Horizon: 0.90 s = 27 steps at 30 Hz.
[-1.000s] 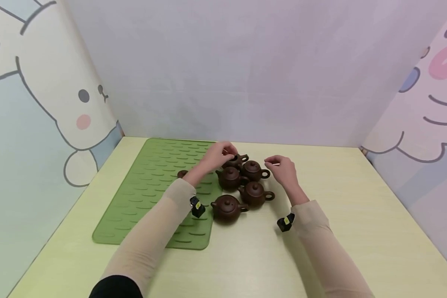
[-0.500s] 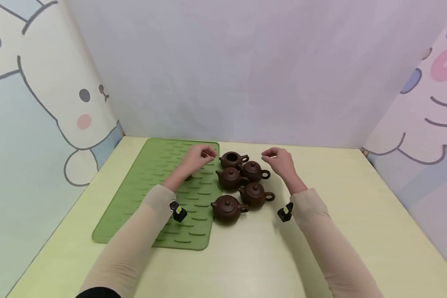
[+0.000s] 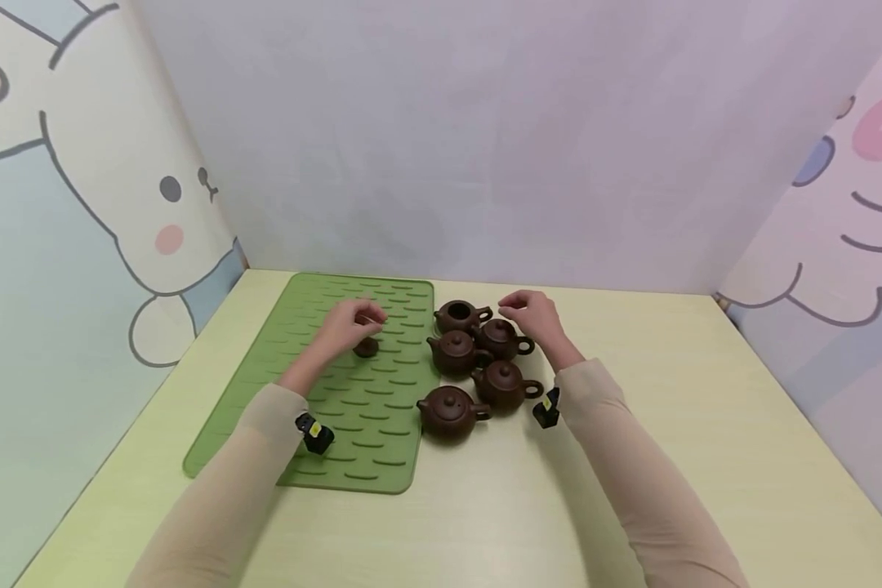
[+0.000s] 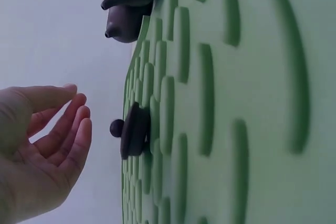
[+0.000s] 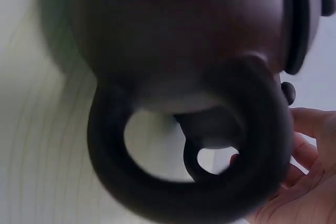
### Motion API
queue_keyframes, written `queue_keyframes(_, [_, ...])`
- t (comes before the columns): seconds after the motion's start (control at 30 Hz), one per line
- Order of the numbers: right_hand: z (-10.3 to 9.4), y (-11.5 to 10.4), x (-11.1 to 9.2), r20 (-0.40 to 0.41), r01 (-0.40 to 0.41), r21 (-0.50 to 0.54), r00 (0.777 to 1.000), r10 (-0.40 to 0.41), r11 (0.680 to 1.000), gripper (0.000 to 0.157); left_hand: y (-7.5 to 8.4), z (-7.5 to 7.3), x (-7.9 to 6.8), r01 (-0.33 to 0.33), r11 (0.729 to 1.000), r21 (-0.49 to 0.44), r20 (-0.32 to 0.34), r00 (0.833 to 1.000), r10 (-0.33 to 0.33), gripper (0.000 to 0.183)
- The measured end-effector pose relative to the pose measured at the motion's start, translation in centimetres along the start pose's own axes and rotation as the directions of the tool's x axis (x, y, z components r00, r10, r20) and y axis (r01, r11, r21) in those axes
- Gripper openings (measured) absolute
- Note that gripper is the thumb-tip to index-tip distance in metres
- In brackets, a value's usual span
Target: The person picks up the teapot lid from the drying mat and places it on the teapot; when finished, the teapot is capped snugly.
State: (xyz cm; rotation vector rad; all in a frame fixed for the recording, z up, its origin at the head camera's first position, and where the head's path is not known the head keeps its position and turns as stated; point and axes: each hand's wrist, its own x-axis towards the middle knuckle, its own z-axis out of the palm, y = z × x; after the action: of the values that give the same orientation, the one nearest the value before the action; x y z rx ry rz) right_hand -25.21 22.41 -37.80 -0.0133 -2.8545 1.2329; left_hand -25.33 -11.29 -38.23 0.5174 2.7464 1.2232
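In the head view my left hand [image 3: 340, 330] is above the green mat, close over a dark brown teapot lid [image 3: 366, 348]. The left wrist view shows a gap between its loosely bent fingers and the lid's round knob [image 4: 116, 128]; nothing is in that hand. A lidless brown teapot [image 3: 447, 323] stands at the back of a cluster, its dark round opening showing. My right hand [image 3: 535, 318], holding nothing, hovers beside the back right teapot [image 3: 496, 340]. Seen from the right wrist, a large teapot handle [image 5: 189, 203] partly hides its fingers.
Three more lidded teapots make up the cluster: one in the middle [image 3: 452, 358], one at the right [image 3: 503, 390] and one in front [image 3: 447, 421]. They stand along the right edge of the ribbed green mat [image 3: 382, 457]. Pale cloth [image 3: 485, 163] backs the table [image 3: 676, 425].
My left hand has moved left, from over the back teapot to over the lid on the mat, uncovering that teapot's opening. My right hand has shifted slightly left and up.
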Motion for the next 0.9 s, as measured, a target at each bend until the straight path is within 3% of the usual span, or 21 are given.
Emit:
queue_keyframes(0.23, [0.9,-0.2,0.5,0.021,-0.033,0.022,0.999,0.033,0.999,0.025,-1.5,-0.5,-0.9,0.091,0.996,0.01,0.041,0.995,-0.091,0.025])
queue_keyframes(0.5, [1.7,-0.2,1.3,0.01,-0.05,0.01,0.999,0.05,0.999,0.023,-2.9,-0.6,-1.0,0.12,0.993,0.017,0.062,0.991,-0.121,0.02])
queue_keyframes(0.77, [1.9,-0.3,1.5,-0.005,-0.06,0.02,0.998,0.06,0.998,0.022,-2.9,-0.6,-0.7,0.132,0.989,0.067,0.031,0.99,-0.134,0.016])
queue_keyframes(0.9, [1.8,-0.1,1.5,0.003,-0.066,0.026,0.998,0.066,0.997,0.022,-2.0,-0.6,-0.3,0.127,0.989,0.073,0.02,0.991,-0.129,0.017])
